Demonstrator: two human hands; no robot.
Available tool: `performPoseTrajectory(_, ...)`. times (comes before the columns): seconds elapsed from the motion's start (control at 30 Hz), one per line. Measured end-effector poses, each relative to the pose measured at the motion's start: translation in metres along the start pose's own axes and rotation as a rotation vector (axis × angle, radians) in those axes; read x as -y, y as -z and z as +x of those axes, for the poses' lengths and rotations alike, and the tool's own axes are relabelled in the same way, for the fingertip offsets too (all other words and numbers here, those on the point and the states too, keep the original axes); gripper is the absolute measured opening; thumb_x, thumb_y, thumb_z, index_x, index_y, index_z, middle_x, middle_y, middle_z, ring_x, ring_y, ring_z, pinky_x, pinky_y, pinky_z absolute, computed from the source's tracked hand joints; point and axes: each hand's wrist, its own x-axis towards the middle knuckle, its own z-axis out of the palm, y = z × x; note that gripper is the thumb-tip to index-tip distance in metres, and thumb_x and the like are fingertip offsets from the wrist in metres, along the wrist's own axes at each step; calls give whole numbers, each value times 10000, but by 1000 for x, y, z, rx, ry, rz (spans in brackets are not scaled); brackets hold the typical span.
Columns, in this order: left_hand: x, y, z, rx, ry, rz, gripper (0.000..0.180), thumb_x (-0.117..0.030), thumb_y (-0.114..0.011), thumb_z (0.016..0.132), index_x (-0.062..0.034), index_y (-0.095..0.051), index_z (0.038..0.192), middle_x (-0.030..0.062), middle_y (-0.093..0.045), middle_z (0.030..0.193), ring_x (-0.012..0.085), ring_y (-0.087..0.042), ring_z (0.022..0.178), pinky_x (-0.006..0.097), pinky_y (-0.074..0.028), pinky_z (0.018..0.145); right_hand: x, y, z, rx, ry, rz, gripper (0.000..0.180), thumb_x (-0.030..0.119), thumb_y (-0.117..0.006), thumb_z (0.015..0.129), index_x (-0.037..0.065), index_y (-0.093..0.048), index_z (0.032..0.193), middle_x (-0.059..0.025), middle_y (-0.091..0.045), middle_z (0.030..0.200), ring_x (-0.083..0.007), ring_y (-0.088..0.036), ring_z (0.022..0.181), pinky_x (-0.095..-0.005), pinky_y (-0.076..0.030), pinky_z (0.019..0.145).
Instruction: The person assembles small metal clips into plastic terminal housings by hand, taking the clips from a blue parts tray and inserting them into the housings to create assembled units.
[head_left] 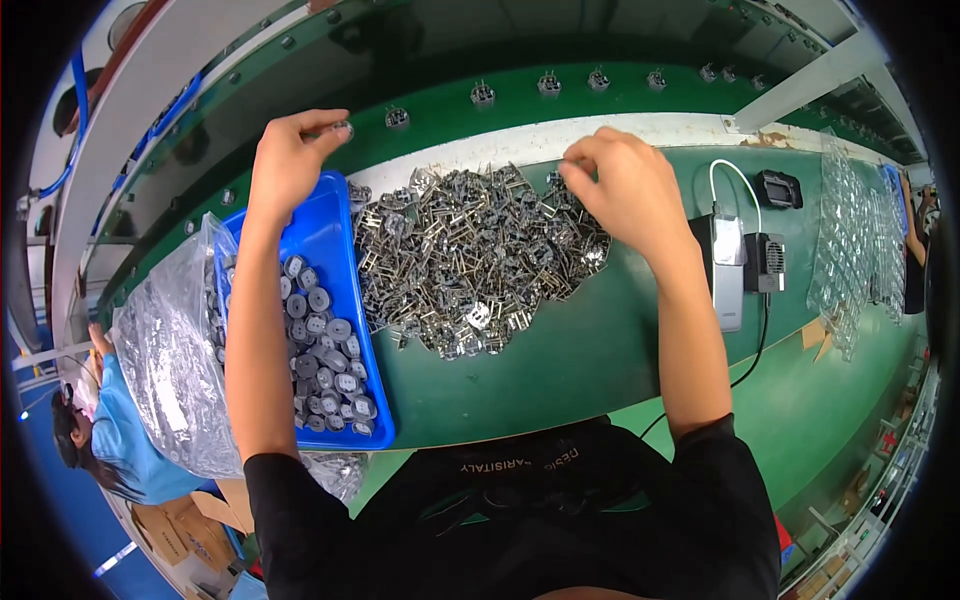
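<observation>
My left hand (290,165) is raised over the edge of the green conveyor belt (440,110), thumb and fingers pinched round a small grey metallic part (343,131). Beneath that forearm stands a blue plastic bin (361,300) with many round grey plastic pieces (318,325). A broad heap of small metal parts with prongs (460,250) lies on the green table in front of me. At the heap's right edge is my right hand (630,185), fingers curled and thumb close to them. Whatever sits between those fingertips is too small to make out.
Several small pronged parts (549,84) stand spaced along the belt. A clear plastic bag (165,350) lies left of the bin. Right are a silver power bank (727,270) with a white cable, a small black device (766,262) and bubble wrap (850,240). Other people work at both sides.
</observation>
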Motion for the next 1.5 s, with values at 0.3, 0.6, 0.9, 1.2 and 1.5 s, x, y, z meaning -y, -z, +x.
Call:
performPoseTrajectory(0.3,67,-29,55,42,40,48,290,-182,-690,870,-4,-714,1098,100,-726,894,132,-615,738,276,-487,685,-18,-14,-13,233,103,204,236,0,-584,818,72,-737,982,-92,-605,908,-290,-595,943,-389,-493,842)
performPoseTrajectory(0.6,115,44,33,-119,101,264,514,-200,-703,784,-64,-634,1275,221,-669,1163,332,-647,1087,389,-494,939,-19,-4,-7,410,10,288,229,-25,-619,838,96,-739,991,-80,-555,898,-264,-590,922,-375,-480,813)
performPoseTrajectory(0.9,91,20,24,-40,47,331,440,-182,-767,715,-42,-705,1127,231,-678,1040,322,-672,997,374,-523,876,-13,4,-17,302,-30,117,138,57,-690,822,85,-705,957,-91,-551,892,-283,-593,872,-389,-484,768)
performPoseTrajectory(1.2,-25,-2,-88,43,13,-364,266,-38,-794,759,-7,-679,996,1,-606,765,22,-488,582,213,-407,540,-8,9,-19,237,-97,-12,83,110,-708,817,94,-692,897,-88,-600,855,-315,-619,807,-415,-500,730)
performPoseTrajectory(1.5,-53,-28,-128,300,241,-888,362,1,-654,901,46,-620,1259,3,-584,868,80,-572,729,234,-482,681,54,-12,-30,46,72,793,135,-2,-769,778,21,-677,875,-27,-628,746,-56,-574,584,-211,-423,514)
